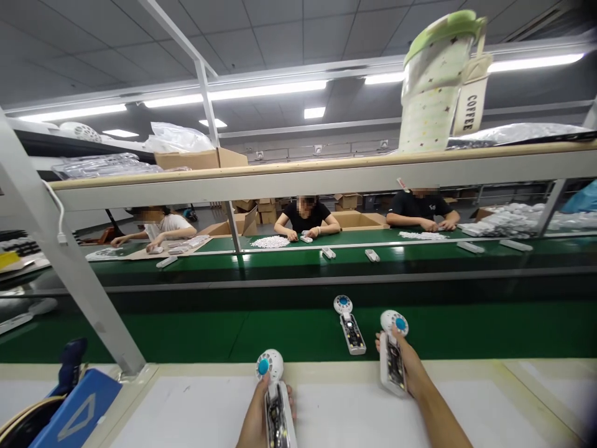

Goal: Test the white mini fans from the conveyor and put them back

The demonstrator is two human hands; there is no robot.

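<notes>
My left hand [255,410] is wrapped round a white handheld fan [278,414] with a round head, a blue centre and an open handle showing its circuit parts. It is over the white worktop near the front edge of the view. Further right, my right hand [410,364] grips a second white handheld fan [392,364] of the same kind, close to the green belt's near edge. A third open fan [352,333] lies on the green conveyor belt [289,333], between and beyond my hands, touched by neither.
A blue box [77,410] stands at the lower left beside a metal post [69,267]. Overhead, a shelf [303,177] carries a green-lidded cup [433,87] and a cardboard box [200,160]. Across the belt, several people [308,218] work among small white parts [270,242].
</notes>
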